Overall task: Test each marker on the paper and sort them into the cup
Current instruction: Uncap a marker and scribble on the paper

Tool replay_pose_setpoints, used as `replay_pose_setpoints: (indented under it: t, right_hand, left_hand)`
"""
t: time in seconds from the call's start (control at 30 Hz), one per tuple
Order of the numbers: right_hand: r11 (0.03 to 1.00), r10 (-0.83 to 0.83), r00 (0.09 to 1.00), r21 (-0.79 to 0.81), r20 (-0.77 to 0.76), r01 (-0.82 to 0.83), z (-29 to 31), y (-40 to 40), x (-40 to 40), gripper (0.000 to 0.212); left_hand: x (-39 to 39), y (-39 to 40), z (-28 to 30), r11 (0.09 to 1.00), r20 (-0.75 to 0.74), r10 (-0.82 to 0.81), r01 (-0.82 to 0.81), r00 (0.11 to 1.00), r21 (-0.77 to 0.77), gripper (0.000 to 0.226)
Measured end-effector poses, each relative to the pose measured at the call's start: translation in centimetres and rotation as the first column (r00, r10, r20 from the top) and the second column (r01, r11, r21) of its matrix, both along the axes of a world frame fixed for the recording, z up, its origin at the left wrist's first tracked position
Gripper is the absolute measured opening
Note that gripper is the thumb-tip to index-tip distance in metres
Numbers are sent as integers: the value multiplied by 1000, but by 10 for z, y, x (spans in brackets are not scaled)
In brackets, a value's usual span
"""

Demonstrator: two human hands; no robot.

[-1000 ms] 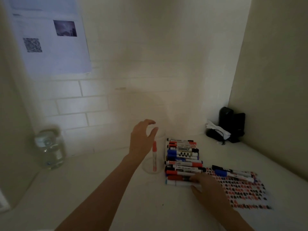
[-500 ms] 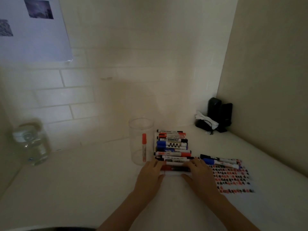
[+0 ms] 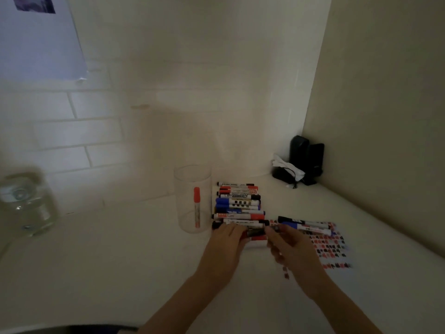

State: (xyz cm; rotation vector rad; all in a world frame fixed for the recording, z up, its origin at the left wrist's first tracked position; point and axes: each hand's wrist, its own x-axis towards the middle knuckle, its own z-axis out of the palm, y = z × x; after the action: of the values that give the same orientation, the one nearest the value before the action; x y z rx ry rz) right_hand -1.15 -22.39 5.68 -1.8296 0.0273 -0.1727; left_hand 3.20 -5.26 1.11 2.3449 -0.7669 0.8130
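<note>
Pinching one slim cylindrical marker (image 3: 255, 232) between them, left hand (image 3: 226, 247) and right hand (image 3: 292, 247).

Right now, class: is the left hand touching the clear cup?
Apart. The head view shows bare table between the left hand and the clear cup.

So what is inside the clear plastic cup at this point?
One red-capped marker stands upright inside the clear plastic cup. Nothing else shows through its wall, and nothing covers it; both hands are on the marker pile beside it.
</note>
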Motion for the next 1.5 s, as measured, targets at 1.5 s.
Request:
replay_pose_setpoints:
  t: [1.5]
  right_hand:
    - [883, -292, 956, -376, 31, 282, -57, -67, -24, 21]
  left_hand:
    - [-20, -54, -45, 982, -262, 18, 32, 965, 185, 38]
